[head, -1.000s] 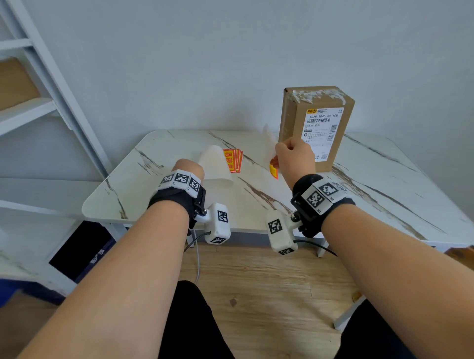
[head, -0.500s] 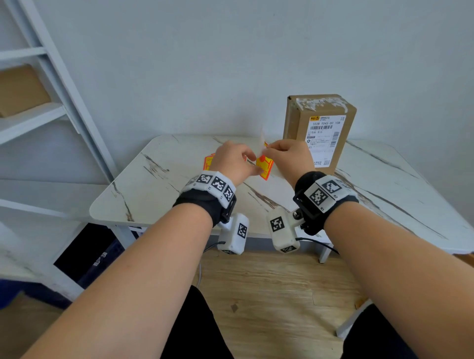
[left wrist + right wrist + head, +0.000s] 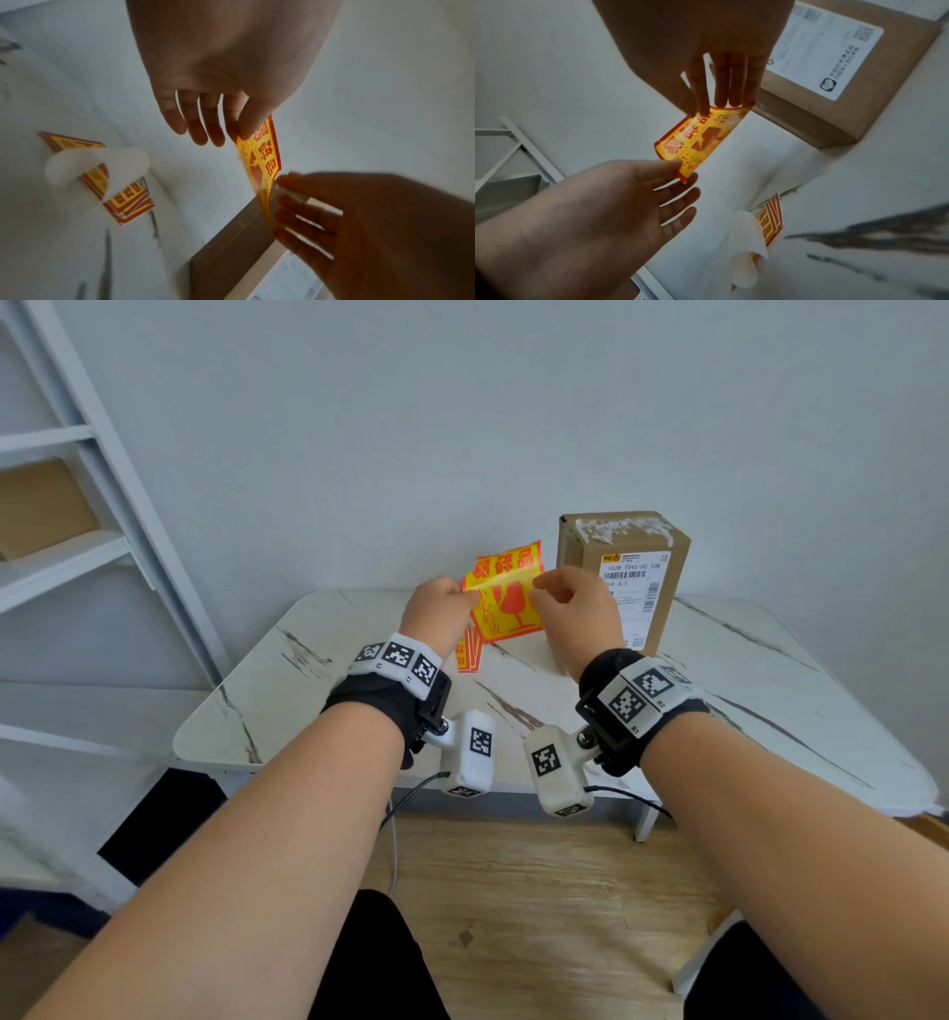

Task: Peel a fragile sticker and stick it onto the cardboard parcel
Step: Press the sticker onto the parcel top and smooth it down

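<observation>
Pinching opposite edges of a yellow fragile sticker (image 3: 506, 595) with red lettering and a broken-glass symbol, the left hand (image 3: 436, 616) and right hand (image 3: 572, 611) hold it upright, long axis vertical, just left of the cardboard parcel (image 3: 624, 577). Other fingers hang loosely apart. The parcel stands on a white marbled table (image 3: 770, 690) against a pale wall.

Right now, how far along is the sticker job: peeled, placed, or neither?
Peeled, not placed. The white curled backing sheet lies discarded on the stack of spare stickers. In hand: the left hand and right hand each pinch an edge of the yellow-and-red fragile sticker, held in the air. Left: pressing it onto the brown cardboard parcel, which shows only its white shipping label.
</observation>
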Demonstrator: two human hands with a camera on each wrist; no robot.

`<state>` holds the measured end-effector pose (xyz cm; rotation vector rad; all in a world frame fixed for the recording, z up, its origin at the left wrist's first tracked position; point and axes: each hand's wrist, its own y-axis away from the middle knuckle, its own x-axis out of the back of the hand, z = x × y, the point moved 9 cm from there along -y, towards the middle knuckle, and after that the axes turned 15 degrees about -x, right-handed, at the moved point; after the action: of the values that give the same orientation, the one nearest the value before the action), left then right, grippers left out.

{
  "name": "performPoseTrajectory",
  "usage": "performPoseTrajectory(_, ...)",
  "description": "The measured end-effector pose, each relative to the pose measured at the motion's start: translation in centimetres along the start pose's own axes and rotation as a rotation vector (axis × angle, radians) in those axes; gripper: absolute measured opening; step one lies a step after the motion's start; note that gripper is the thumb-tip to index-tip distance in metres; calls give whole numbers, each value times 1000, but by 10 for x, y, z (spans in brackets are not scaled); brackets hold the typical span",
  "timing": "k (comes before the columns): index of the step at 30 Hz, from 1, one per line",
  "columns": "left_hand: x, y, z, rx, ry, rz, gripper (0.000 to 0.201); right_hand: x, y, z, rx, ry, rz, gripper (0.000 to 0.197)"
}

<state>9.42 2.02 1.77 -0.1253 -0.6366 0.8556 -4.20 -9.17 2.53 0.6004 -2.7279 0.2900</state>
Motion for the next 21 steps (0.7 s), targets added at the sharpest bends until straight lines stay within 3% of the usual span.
performPoseTrajectory(2,6,-4,14,-6,96,42,21,9,-2,-6,22,20,46,26)
performPoseTrajectory(6,13,-16,31,4,252,131,15,22,-6,-13,-6,-78,-8,29)
performPoseTrajectory(12,-12,-33,59,29,439,70,16,67,-21,-32,17,-175,112,37)
performPoseTrajectory(17,-49,-46,81,57,546,19,17,100,-45,-31,-23,-82,181,15)
performPoseTrajectory(21,-70,-55,89,38,492,-7,14,121,-61,-21,-66,-95,277,20)
